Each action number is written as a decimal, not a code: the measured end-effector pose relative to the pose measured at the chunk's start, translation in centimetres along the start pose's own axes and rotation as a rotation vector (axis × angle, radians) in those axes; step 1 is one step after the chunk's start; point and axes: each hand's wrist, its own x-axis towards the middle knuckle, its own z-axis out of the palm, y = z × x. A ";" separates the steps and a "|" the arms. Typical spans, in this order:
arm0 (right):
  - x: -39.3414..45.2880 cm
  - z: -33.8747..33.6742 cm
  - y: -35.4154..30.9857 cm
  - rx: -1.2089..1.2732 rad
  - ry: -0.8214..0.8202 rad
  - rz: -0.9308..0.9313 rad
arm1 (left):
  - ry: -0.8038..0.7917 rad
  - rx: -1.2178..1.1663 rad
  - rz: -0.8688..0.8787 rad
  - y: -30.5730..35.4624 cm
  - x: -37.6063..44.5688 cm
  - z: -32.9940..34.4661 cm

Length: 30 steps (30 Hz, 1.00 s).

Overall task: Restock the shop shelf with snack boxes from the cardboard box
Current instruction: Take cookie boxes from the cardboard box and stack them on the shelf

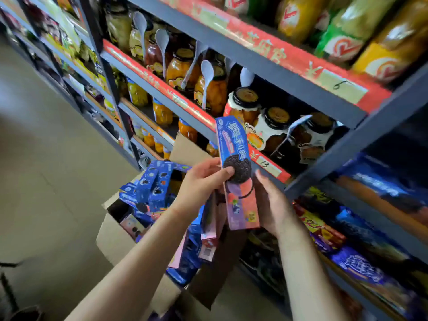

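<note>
Hands [234,193] around snack box [236,163], near shelf edge [261,158]

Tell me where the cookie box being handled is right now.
In the head view, centre frame, the cookie box stands upright between the left hand and right hand, above the cardboard box, before the jar shelf.

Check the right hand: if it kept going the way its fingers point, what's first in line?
Probably the red price strip on the grey metal shelf edge. The right hand, holding the tall blue-and-pink cookie box, points up toward it, just below the handwritten 13 tag. Depth is unclear from one view.
</note>
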 end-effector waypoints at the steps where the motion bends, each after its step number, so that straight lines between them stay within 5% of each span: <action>1: -1.5 -1.1 -0.8 -0.066 0.036 -0.038 | -0.039 0.001 0.015 0.0 -0.6 1.9; 10: -18.7 -10.7 -6.6 -0.399 0.355 -0.461 | -0.302 0.038 0.152 -0.5 -5.8 20.8; 14: -25.0 -14.9 -9.6 -0.532 0.550 -0.608 | -0.120 0.209 0.235 -1.7 -6.0 27.6; 19: -31.2 -20.3 -12.9 -0.893 0.906 -0.725 | -0.140 1.019 0.847 -3.4 -4.0 33.1; 21: -32.7 -22.3 -13.7 -1.105 1.036 -0.729 | -0.166 1.270 0.852 -4.0 -3.3 34.8; 25: -34.6 -25.7 -14.9 -1.520 1.206 -0.552 | -0.253 1.571 0.713 -5.3 -2.8 35.8; 30: -35.3 -27.5 -15.0 -1.582 0.901 -0.002 | -0.250 1.563 0.726 -5.4 -2.8 35.5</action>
